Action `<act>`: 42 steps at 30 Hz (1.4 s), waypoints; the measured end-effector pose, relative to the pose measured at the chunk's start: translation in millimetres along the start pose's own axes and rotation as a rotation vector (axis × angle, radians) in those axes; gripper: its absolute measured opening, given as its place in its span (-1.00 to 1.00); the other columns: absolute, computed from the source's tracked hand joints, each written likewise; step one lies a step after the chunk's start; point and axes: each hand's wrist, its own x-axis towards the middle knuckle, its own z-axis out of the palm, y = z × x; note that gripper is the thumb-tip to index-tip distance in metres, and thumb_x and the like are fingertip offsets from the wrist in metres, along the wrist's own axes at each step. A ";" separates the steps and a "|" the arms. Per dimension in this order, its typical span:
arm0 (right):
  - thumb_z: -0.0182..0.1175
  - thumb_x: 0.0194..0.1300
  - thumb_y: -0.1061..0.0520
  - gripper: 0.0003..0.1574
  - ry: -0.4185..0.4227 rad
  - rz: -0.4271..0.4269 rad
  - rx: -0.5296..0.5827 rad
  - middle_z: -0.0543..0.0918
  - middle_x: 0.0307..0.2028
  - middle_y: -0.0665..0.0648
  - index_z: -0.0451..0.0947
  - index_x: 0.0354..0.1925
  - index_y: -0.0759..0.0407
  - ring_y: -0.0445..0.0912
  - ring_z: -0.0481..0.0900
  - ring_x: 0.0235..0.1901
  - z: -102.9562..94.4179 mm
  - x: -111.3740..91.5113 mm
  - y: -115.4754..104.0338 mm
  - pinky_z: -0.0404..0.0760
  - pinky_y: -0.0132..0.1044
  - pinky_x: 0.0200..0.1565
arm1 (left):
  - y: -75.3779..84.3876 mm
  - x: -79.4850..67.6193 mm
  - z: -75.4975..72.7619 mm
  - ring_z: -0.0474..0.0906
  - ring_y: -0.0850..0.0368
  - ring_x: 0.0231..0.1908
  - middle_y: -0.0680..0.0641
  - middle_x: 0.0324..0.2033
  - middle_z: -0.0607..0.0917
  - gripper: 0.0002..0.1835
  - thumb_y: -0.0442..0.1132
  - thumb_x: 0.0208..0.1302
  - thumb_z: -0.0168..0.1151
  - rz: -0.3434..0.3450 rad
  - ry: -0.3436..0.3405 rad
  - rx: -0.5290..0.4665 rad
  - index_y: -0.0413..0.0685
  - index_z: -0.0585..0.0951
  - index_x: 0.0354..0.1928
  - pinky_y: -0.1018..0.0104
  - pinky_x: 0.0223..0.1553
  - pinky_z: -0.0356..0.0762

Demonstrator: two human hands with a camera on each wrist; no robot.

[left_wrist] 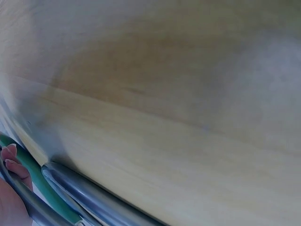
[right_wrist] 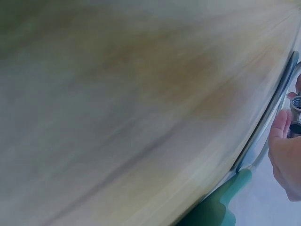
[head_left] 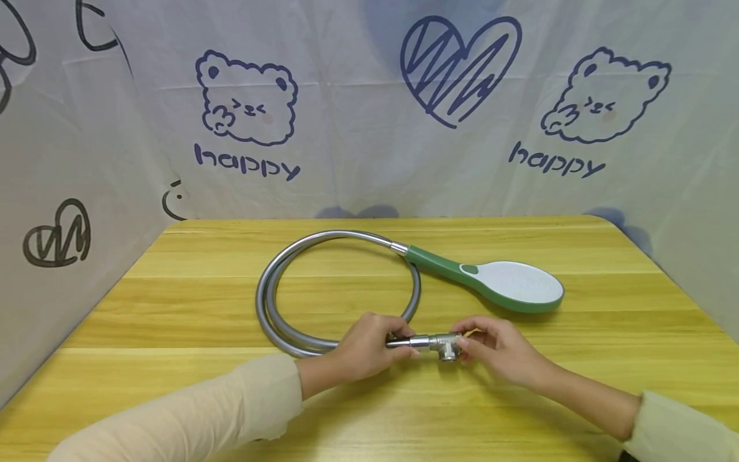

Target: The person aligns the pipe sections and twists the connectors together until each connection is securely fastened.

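My left hand (head_left: 366,346) pinches the metal end of a grey shower hose (head_left: 262,301) between thumb and fingers. Joined in line with that end is a small chrome tee valve (head_left: 447,343), whose short outlet points toward me. My right hand (head_left: 502,350) pinches the valve's far end. In the right wrist view the threaded opening of the valve (right_wrist: 296,102) shows beside the fingertips. Behind the hands lies a green and white shower head (head_left: 519,282), fixed to the hose's other end. The left wrist view catches only part of the left hand (left_wrist: 16,188) at its lower left edge.
The hose lies in a loose coil on the wooden table (head_left: 190,308), left of the shower head. A white cloth (head_left: 358,128) with drawn bears and hearts hangs behind the table's far edge, and more cloth lines both sides.
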 end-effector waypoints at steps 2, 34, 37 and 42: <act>0.07 0.33 0.22 -0.59 -0.014 -0.001 0.018 0.57 -0.20 0.37 0.39 0.01 0.54 -0.20 0.60 -0.36 -1.8 -1.4 0.0 0.63 -0.32 -0.25 | -0.3 -0.2 0.1 0.26 0.41 -0.67 -0.01 -0.47 0.72 -0.83 -0.21 0.05 0.37 0.000 0.001 -0.001 -0.14 0.68 -0.33 0.55 -0.65 0.22; 0.18 0.10 0.46 -0.59 -0.056 -0.180 -0.011 0.49 -0.17 0.42 0.37 -0.05 0.52 -0.29 0.53 -0.36 0.6 0.8 6.7 0.55 -0.44 -0.39 | -1.8 -0.2 1.1 0.27 0.42 -0.65 -0.01 -0.47 0.72 -0.84 -0.22 0.05 0.38 0.021 0.007 -0.015 -0.14 0.68 -0.34 0.56 -0.63 0.24; 0.19 0.08 0.46 -0.60 -0.053 -0.189 -0.015 0.50 -0.19 0.40 0.38 -0.07 0.50 -0.28 0.53 -0.36 1.0 1.2 7.0 0.56 -0.43 -0.39 | -2.2 -0.2 1.1 0.28 0.41 -0.64 -0.02 -0.47 0.72 -0.84 -0.22 0.05 0.38 0.024 0.006 -0.018 -0.14 0.68 -0.34 0.55 -0.62 0.25; 0.22 0.07 0.44 -0.60 -0.048 -0.162 -0.031 0.52 -0.23 0.38 0.41 -0.08 0.48 -0.27 0.53 -0.37 -0.4 1.0 5.8 0.56 -0.43 -0.39 | -2.7 0.0 1.0 0.27 0.40 -0.65 -0.02 -0.47 0.72 -0.84 -0.22 0.06 0.37 0.028 0.004 -0.014 -0.14 0.67 -0.33 0.53 -0.63 0.25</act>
